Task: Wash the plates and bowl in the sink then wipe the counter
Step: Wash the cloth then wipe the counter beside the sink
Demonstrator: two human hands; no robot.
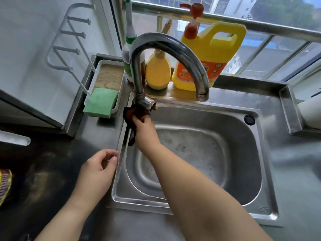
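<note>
Label check first: the yellow detergent jug (211, 54) on the ledge behind the sink has an orange label with print, too blurred for me to read. It has an orange pump top. No other legible writing that I can see.

My right hand (143, 126) has its grip clenched on a dark cloth (129, 119), pressed against the base of the faucet (166, 63) at the back-left corner of the sink (260, 153). The cloth hangs down from the hand over the inner sink wall. My forearm crosses the basin diagonally.

My left hand (99, 171) is on the counter (52, 171) just beside the sink's left rim, fingers loosely curled, thumb and fingertips at the rim edge, holding nothing.

Sink contents: shallow soapy water with foam on the bottom, no dishes visible in it. The faucet spout arcs over the basin.

Containers:
- white tray (106, 75) left of the faucet, wood-grain insert, green sponge (101, 102) sitting over its near edge
- small yellow squeeze bottle (158, 72) beside the jug, behind the faucet
- green-and-white bottle (129, 40) upright behind the faucet neck, partly hidden

White wire rack (66, 40) on the wall to the left. Something with red-and-yellow pattern at the far left counter edge, cut off; can't identify it.
</note>
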